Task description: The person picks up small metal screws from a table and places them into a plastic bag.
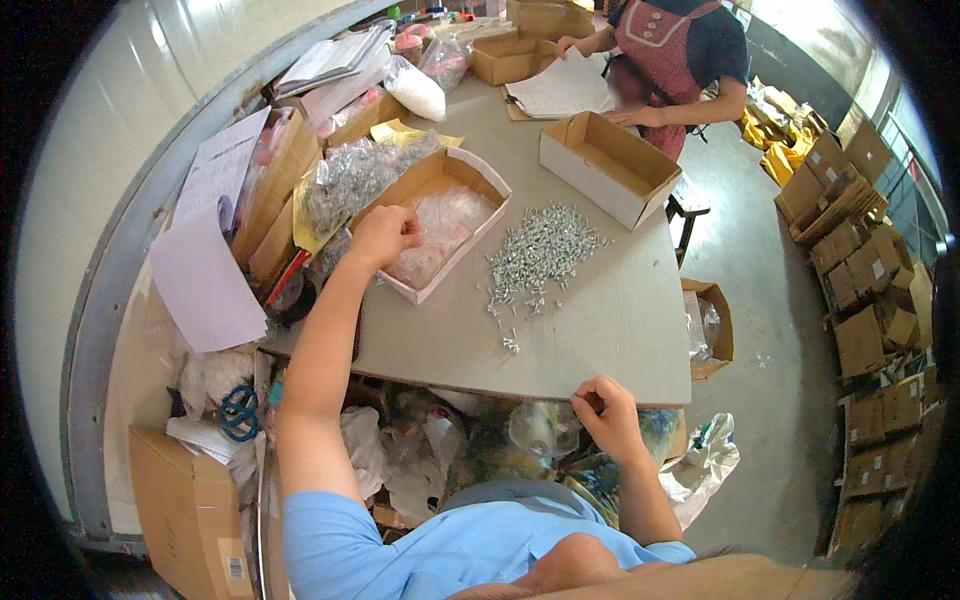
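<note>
Grey table (625, 335) is bearing loose screws (548, 248), work seemingly mostly remaining; I'm seeing left hand (385, 236) over clear bags (452, 222), right hand (610, 412) apart, both half-curled, contents indiscernible.

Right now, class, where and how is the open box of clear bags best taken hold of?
The open box is probably best pinched midway along its right-hand long wall, coming from the right with the right hand: that thin upright wall faces bare tabletop, while bundled plastic bags crowd its left side.

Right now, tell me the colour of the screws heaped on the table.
The screws are silvery grey; the head view shows them best.
</note>
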Tool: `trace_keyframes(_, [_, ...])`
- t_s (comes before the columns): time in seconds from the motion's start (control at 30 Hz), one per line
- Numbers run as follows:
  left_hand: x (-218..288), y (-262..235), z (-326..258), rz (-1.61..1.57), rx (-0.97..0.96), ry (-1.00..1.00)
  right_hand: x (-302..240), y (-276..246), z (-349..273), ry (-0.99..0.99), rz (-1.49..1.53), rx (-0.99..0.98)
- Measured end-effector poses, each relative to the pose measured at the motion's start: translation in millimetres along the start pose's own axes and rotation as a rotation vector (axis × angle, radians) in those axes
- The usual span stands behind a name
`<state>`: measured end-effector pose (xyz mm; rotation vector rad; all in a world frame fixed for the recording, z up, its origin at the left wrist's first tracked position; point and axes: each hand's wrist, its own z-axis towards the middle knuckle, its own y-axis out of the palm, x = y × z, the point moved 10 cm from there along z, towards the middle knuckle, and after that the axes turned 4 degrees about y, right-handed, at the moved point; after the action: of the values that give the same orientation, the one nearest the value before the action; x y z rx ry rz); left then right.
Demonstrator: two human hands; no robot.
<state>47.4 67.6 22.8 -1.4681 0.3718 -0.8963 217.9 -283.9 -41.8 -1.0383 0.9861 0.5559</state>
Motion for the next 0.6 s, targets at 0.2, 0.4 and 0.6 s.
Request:
trace_keyframes(0.2, [-6.9,-31.1,-14.4,-0.126,0.377,0.212,-3.7,6.2,2.2,-0.004,0.012,-0.02])
trace_keyframes(0.4, [34.4,-41.2,-56.9,-0.507,0.407,0.124,3.4,4.5,3.0,0.078,-0.046,-0.022])
trace_keyframes(0.6, [85.4,12.3,-151.7,-0.973,0.163,0.159,-20.3,29.4,30.8,0.019,-0.283,-0.1])
